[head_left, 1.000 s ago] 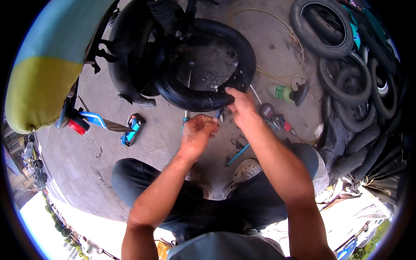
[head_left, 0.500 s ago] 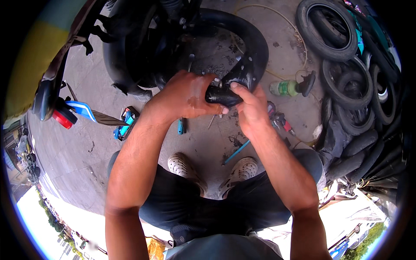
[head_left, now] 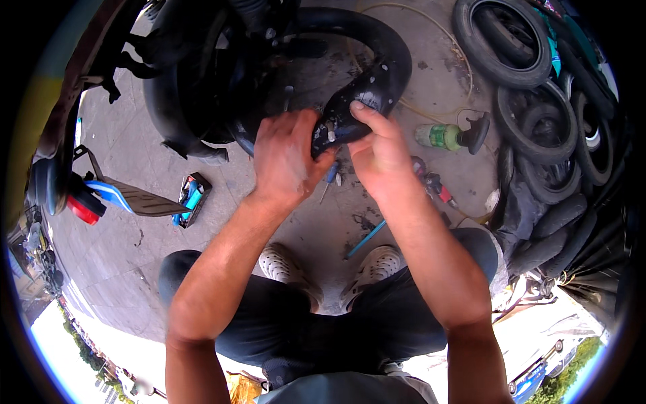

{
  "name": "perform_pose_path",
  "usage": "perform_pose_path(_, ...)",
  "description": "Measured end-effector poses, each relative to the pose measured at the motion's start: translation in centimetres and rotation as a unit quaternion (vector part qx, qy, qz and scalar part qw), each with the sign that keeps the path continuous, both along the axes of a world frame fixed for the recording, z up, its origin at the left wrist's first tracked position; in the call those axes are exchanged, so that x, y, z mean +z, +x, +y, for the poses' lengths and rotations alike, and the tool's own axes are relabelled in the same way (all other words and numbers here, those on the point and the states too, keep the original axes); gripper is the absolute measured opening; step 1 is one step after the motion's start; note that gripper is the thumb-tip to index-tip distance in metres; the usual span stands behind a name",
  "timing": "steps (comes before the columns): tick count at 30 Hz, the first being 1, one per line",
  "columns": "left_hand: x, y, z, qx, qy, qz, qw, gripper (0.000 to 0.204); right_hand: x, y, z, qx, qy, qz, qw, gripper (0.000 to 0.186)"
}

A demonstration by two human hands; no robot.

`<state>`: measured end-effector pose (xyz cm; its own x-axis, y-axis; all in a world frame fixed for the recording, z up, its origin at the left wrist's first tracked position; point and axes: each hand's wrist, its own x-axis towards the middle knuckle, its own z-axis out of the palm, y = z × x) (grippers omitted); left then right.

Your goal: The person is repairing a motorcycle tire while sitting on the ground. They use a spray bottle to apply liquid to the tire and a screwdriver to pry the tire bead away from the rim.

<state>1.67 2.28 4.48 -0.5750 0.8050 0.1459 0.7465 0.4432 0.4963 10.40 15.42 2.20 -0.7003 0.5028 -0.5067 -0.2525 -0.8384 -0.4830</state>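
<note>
A shiny black inner tube point(head_left: 363, 87), plump and marked with pale spots, loops from beside a motorbike wheel point(head_left: 182, 87) round to my hands. My left hand point(head_left: 286, 151) is closed round the tube's near bend, its back facing up and its fingertips partly hidden. On the right side of that bend, my right hand point(head_left: 377, 145) grips with the thumb laid on top and the fingers underneath. Between the hands a small pale fitting point(head_left: 330, 130) shows on the tube. Just below them a screwdriver with a blue handle point(head_left: 332, 173) lies on the ground.
A green spray bottle point(head_left: 444, 137) lies to the right, near a yellowish hose point(head_left: 464, 60). Old tyres point(head_left: 538, 124) are heaped at the far right. A red and grey power tool point(head_left: 437, 185), a blue rod point(head_left: 365, 239) and a small tool box point(head_left: 195, 198) are on the paving.
My left hand has rolled over the tube and drawn in its fingers, which were spread round it before. The tube's near bend has turned, and the right hand has shifted slightly left.
</note>
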Motion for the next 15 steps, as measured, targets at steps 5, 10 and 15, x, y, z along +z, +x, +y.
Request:
perform_pose_path(5,-0.6,-0.1,-1.0,-0.008,0.054,0.029,0.998,0.051,0.7,0.3,-0.3,0.038,-0.028,0.044,0.998,0.029)
perform_pose_path(10,-1.2,-0.1,-1.3,-0.023,0.100,0.046,0.994,0.053,0.6,0.6,0.0,0.059,-0.027,0.073,0.995,0.030)
perform_pose_path(15,-1.7,0.1,-1.5,-0.020,0.118,0.062,0.991,0.054,0.5,0.8,0.0,0.073,-0.018,0.085,0.994,0.030)
